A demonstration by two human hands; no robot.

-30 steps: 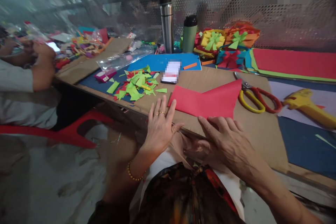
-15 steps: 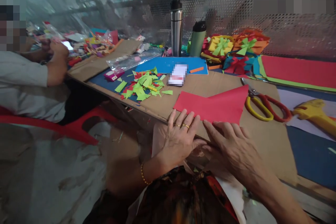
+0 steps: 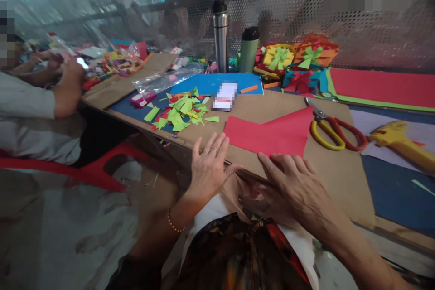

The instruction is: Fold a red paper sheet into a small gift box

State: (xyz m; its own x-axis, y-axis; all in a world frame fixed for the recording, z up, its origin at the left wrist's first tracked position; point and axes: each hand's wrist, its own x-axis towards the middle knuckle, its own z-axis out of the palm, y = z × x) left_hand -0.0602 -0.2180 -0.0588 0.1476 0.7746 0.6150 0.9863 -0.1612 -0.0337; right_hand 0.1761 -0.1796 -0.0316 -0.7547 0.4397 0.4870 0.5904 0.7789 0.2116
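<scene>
A folded red paper sheet (image 3: 272, 135) lies on brown cardboard (image 3: 340, 176) at the table's near edge. My left hand (image 3: 208, 165) rests flat on the cardboard edge just left of the red sheet, fingers spread, rings on one finger. My right hand (image 3: 294, 183) lies flat with its fingertips at the red sheet's near edge. Between the two hands a crumpled brownish sheet (image 3: 244, 190) hangs over the table edge toward my lap.
Yellow-and-red scissors (image 3: 331, 131) and a yellow tool (image 3: 401, 142) lie to the right. Green and red paper scraps (image 3: 180, 113), a steel flask (image 3: 221, 36), a green bottle (image 3: 248, 49), paper bows (image 3: 295, 56) and red sheets (image 3: 380, 84) sit farther back. Another person (image 3: 34, 108) works at left.
My left hand slid right against my right hand, then moved back to the left. The view shifted slightly. My right hand stayed at the red sheet's near edge.
</scene>
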